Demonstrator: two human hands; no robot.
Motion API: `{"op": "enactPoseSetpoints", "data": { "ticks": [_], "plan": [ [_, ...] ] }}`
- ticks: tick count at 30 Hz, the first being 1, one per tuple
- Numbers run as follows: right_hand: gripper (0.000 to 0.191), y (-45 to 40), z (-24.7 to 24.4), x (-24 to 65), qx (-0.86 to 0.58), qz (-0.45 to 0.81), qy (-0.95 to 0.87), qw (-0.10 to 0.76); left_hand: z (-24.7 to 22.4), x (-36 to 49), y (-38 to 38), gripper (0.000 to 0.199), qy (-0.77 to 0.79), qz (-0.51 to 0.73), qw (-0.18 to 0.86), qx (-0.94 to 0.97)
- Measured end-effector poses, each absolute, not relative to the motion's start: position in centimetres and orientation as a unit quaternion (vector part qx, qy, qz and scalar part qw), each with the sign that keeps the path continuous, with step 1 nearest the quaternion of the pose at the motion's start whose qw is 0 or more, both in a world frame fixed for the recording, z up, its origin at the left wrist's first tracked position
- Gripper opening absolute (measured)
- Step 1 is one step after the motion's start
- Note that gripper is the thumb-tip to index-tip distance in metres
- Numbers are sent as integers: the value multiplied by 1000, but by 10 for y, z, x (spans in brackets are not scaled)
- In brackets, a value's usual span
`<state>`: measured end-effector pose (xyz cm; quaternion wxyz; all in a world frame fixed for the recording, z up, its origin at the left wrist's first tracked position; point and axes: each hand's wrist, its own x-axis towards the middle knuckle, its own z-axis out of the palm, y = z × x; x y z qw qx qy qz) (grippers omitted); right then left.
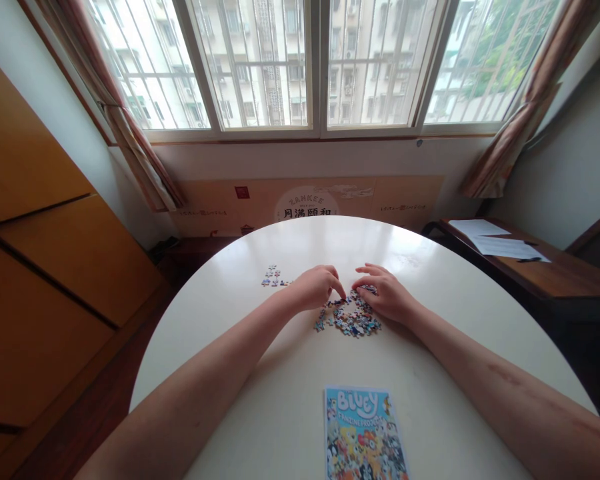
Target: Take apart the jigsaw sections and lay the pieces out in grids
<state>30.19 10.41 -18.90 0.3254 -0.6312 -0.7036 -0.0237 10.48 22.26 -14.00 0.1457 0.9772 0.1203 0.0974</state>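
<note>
A loose heap of small jigsaw puzzle pieces [356, 325] lies on the white round table, with a gap in its middle. My left hand [321, 287] reaches in from the left, index finger stretched down to the pieces and the other fingers bent. Its thumb is hidden. At the heap's far right edge, my right hand [383, 290] has its fingers spread, the tips touching or just over pieces. No piece shows in either hand. A few separate puzzle pieces [271, 275] lie beyond my left wrist. Nearer to me is a Bluey picture sheet [364, 433].
The white round table [205, 333] has its curved far edge below the window. To the right, a brown desk [570, 277] holds white papers [500, 245] and dark pens. An orange-brown cabinet [45, 300] stands on the left. Curtains [135, 153] hang beside the window.
</note>
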Motion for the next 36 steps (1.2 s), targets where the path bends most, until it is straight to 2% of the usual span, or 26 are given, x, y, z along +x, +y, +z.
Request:
{"op": "enactPoseSetpoints", "data": {
  "ticks": [5,12,17,20,24,29,36],
  "plan": [
    [18,102,-187,301,-637,-32,-704,311,-139,103,225,53,120,95,159,975],
    [13,101,-185,299,-639,-25,-703,311,-135,103,223,40,169,146,156,962],
    [9,100,-185,300,-632,30,-678,375,-128,102,226,30,217,199,180,938],
    [15,96,-177,300,-617,67,-644,447,-121,104,219,22,223,178,270,920],
    [22,89,-165,295,-592,108,-613,511,-113,109,204,23,190,144,383,893],
    [28,87,-164,286,-566,159,-608,534,-112,112,196,9,179,198,406,874],
    [29,89,-168,280,-568,171,-588,550,-113,113,199,13,168,210,386,882]
  ]
}}
